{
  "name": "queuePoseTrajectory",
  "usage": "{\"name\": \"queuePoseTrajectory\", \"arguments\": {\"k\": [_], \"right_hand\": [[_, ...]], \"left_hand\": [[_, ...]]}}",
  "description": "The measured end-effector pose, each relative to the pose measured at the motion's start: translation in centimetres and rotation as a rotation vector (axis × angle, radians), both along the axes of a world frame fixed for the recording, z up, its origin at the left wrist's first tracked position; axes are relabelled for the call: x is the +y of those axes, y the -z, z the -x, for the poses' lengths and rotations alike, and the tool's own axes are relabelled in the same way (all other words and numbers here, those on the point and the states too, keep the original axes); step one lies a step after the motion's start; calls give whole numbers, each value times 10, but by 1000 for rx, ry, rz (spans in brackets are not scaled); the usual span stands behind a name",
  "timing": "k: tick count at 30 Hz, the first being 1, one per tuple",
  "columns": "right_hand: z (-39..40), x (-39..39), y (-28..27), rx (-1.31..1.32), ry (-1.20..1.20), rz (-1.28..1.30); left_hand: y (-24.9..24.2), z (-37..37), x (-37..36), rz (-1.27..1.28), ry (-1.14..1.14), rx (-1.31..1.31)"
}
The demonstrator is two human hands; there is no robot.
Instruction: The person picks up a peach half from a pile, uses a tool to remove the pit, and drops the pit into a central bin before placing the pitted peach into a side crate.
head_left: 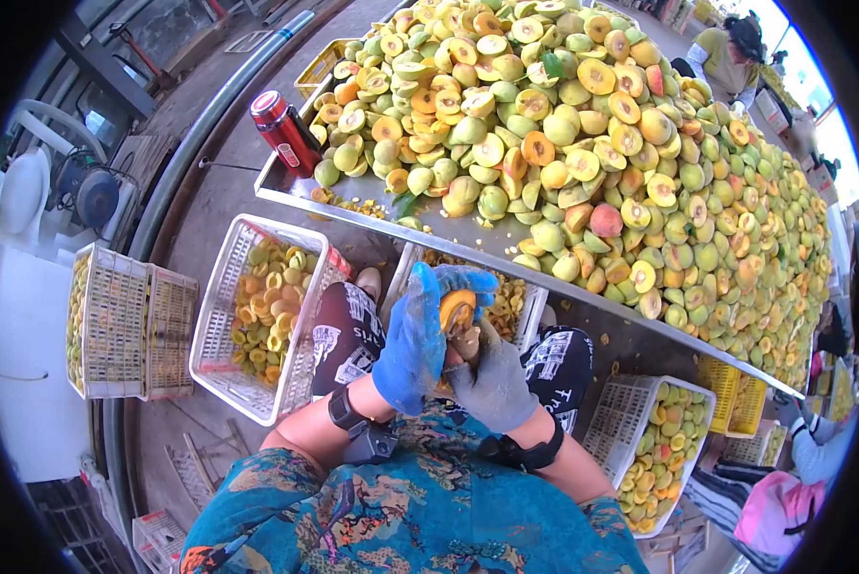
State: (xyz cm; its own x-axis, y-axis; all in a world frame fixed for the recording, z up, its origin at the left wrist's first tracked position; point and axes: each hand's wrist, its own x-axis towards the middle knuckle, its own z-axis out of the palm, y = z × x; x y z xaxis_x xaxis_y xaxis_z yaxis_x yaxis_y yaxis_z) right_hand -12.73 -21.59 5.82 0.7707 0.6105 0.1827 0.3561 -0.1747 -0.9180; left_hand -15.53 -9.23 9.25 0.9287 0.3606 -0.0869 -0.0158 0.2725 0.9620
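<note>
My left hand [410, 335], in a blue glove, is closed around a cut peach half [458, 308] with its orange flesh turned up. Against that fruit presses my right hand [499, 378], in a grey glove, its thumb and fingers closed. Something brownish shows by the right fingertips, but I cannot make out whether it is a tool or part of the glove. Both hands meet above a white crate [533, 320] with peach pieces in it, between my knees. Just beyond stands a metal table [439, 228] heaped with halved peaches [582, 143].
A red can [286, 134] stands on the table's left corner. White crates of peach halves flank me, one left [221, 335] and one right [621, 411]. More stacked crates [113, 325] sit farther left. Other people [726, 62] are at the far side and right.
</note>
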Motion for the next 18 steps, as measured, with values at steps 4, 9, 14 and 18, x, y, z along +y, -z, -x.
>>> {"name": "queuePoseTrajectory", "arguments": {"k": [4, 9, 14, 18], "right_hand": [[-6, -5, -10, 35, -106, 140], [-11, -11, -19, 91, -225, 137], [-21, -17, -37, 205, -411, 167], [-20, -23, -29, 788, -582, 113]], "left_hand": [[-1, 2, 4, 58, 13, 61], [2, 1, 12, 142, 67, 71], [-11, -2, 20, 60, 159, 151], [-19, -4, 33, -61, 447, -17]]}}
